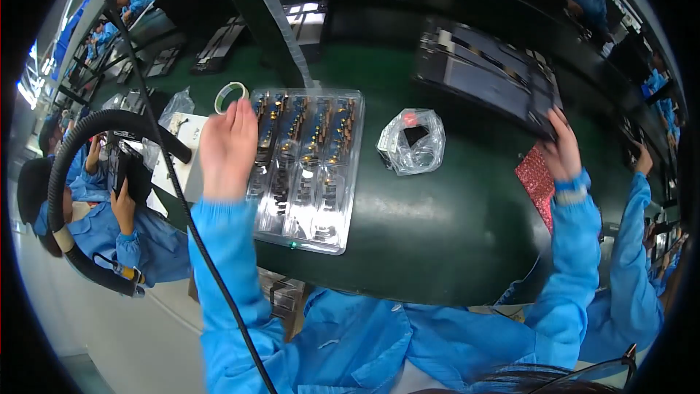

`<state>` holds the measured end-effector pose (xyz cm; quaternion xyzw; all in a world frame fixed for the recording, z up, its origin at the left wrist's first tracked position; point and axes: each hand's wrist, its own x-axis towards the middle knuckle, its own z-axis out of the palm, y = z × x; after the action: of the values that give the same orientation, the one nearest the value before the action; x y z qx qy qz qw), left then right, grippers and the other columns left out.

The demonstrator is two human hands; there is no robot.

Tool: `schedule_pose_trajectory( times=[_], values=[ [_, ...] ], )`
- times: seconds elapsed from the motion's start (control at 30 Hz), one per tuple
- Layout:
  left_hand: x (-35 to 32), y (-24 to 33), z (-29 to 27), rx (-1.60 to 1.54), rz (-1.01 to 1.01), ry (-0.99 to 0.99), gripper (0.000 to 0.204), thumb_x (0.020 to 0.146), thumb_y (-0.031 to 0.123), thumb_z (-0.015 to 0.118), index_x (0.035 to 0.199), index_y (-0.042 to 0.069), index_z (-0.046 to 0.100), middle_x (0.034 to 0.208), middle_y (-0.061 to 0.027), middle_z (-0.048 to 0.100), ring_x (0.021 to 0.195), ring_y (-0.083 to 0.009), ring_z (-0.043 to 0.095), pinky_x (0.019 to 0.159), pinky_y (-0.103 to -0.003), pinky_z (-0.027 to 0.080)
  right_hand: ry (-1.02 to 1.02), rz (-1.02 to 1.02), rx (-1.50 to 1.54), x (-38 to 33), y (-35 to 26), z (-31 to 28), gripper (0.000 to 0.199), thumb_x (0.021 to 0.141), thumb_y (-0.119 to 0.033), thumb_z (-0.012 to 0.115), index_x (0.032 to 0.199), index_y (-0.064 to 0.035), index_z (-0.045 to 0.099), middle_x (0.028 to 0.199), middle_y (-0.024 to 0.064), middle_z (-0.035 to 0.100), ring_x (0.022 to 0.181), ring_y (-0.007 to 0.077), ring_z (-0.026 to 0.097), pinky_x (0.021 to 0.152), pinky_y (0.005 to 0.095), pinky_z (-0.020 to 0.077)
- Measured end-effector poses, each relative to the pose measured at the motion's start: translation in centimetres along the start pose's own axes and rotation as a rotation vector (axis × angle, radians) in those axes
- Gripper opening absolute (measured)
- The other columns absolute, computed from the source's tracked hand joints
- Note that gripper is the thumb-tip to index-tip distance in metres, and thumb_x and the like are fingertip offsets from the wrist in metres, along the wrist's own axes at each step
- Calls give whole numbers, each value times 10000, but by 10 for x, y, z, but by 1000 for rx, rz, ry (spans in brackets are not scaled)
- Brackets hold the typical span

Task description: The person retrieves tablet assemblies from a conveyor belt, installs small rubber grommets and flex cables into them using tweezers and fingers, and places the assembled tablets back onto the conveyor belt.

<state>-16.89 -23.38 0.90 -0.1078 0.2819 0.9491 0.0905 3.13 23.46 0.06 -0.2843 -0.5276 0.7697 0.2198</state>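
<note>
My right hand (564,147) grips the near right corner of a black flat electronic device (488,73), whose inside, with a grey panel and dark ribbon cables, lies exposed. The device is slightly blurred; whether it touches the bench I cannot tell. My left hand (230,144) is stretched out with straight fingers and holds nothing visible. It is over the left edge of a clear plastic tray (353,175), close to a roll of tape (219,99). Small blue circuit boards (340,131) fill the tray's far compartments, and small dark parts (281,188) lie in the near ones.
A clear plastic bag (426,153) with a dark item lies mid-bench. Pink bubble wrap (534,182) lies below my right hand. A black flexible hose (62,168) and a cable (149,113) cross the left side. Co-workers sit on both sides; similar devices (219,47) lie farther back.
</note>
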Motion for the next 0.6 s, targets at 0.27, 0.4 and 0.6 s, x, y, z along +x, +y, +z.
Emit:
schedule_pose_trajectory(
  times=[0.27,0.4,0.6],
  values=[
    [218,-11,-16,142,-41,356,406,845,216,484,1102,-74,364,1047,-228,494,961,-345,501,874,-436,408,26,110,-193,123,60,37,443,823,-281,594,1237,-233,442,880,-36,571,543,85,406,570,271,382],
    [206,-27,19,176,-65,268,327,859,230,447,1091,2,484,1067,-160,569,975,-331,535,849,-455,436,-3,236,-229,136,71,29,509,837,-291,582,1300,-234,378,858,-37,557,564,81,418,588,280,393],
    [240,-37,9,384,67,66,286,832,244,537,1009,26,484,1006,-152,579,870,-324,568,770,-389,467,-132,244,-496,145,59,29,535,838,-204,584,1314,-109,361,711,-61,447,519,48,355,581,268,436]
  ],
)
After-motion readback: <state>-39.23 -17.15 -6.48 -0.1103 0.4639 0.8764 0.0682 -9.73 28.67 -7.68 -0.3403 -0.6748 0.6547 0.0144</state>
